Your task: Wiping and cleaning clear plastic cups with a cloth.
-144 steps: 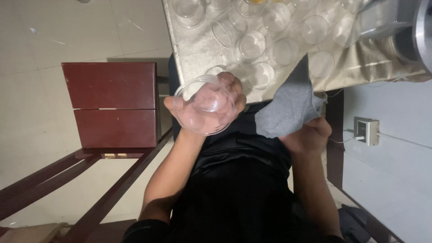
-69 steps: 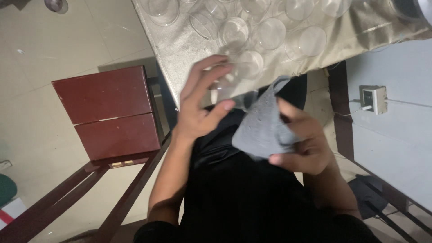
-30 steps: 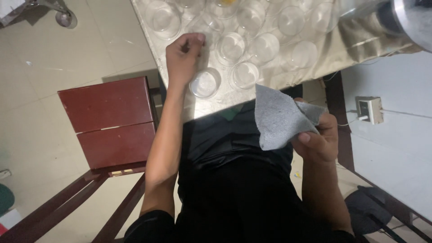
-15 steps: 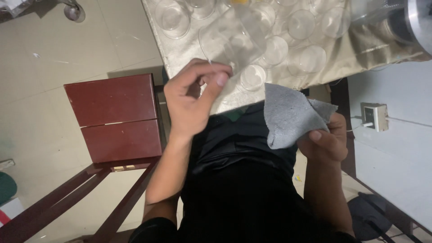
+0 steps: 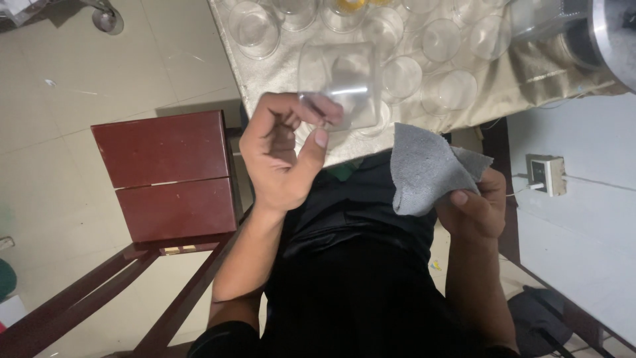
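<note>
Left hand (image 5: 285,159) has its fingers (image 5: 324,113) pinched on the rim of a clear plastic cup (image 5: 339,76), held tilted above the worktop (image 5: 291,66) edge. Right hand (image 5: 474,209) grips a grey cloth (image 5: 424,169) just beside it, over the lap. More clear cups (image 5: 457,89) sit on the worktop.

Glasses crowding the table, open air nearer the body

Clear cups (image 5: 424,63) are packing the tabletop (image 5: 530,83), leaving little gap; the red box (image 5: 169,176) is blocking the left, the lap staying open.
</note>
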